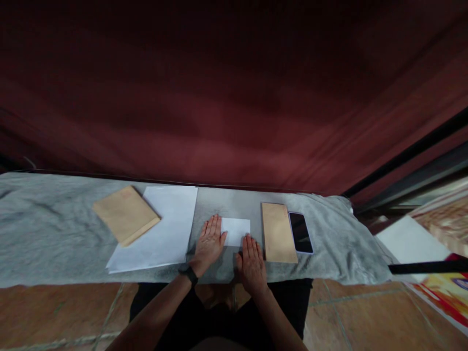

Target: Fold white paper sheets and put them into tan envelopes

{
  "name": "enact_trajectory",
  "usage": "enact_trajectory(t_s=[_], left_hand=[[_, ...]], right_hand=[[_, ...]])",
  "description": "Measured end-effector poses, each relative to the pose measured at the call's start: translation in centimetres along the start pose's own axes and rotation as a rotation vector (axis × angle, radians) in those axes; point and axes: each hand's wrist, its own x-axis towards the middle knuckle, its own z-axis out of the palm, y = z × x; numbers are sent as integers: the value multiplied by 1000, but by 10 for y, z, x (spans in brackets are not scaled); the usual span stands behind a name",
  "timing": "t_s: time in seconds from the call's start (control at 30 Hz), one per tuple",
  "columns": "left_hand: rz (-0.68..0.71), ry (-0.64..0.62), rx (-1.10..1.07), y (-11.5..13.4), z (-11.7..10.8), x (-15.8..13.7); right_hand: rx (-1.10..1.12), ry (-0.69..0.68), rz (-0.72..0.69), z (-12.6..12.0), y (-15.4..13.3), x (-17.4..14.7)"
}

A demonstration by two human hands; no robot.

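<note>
A small white piece of paper (236, 229), possibly folded, lies flat on the grey cloth. My left hand (211, 242) rests palm down at its left edge, fingers stretched out, with the thumb touching the paper. At the lower right corner of the paper, my right hand (252, 263) lies flat with its fingers extended. Neither hand grips anything. Left of my left hand are large white sheets (168, 229), partly covered by a brown envelope (126, 214). Just right of my right hand lies another brown envelope or stack of envelopes (280, 234).
A phone (301, 232) with a pale purple edge lies beside the right-hand envelope. Grey cloth (47, 229) covers the narrow table. A dark red curtain-like surface (226, 122) rises behind it. At the far right are a black bar (427, 267) and a colourful printed package (448, 295).
</note>
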Motion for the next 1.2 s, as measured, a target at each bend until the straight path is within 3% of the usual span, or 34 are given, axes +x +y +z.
enact_trajectory(t_s=[0.13,0.37,0.63,1.0,1.1,1.2], left_hand=[[11,-1,10,0,-1,-1],[3,-19,2,1,-3,1],[-24,2,-96,-3,-7,1],[-327,-130,-603,-13,-38,68],[-409,-181,-775,-17,-42,70],[-510,-222,-1011,-14,-44,62]], right_hand=[[38,32,30,3,-4,16],[55,-41,4,17,-22,62],[-14,23,110,22,-1,55],[-30,22,108,20,2,55],[24,36,89,12,3,47],[92,14,-36,-1,-1,35]])
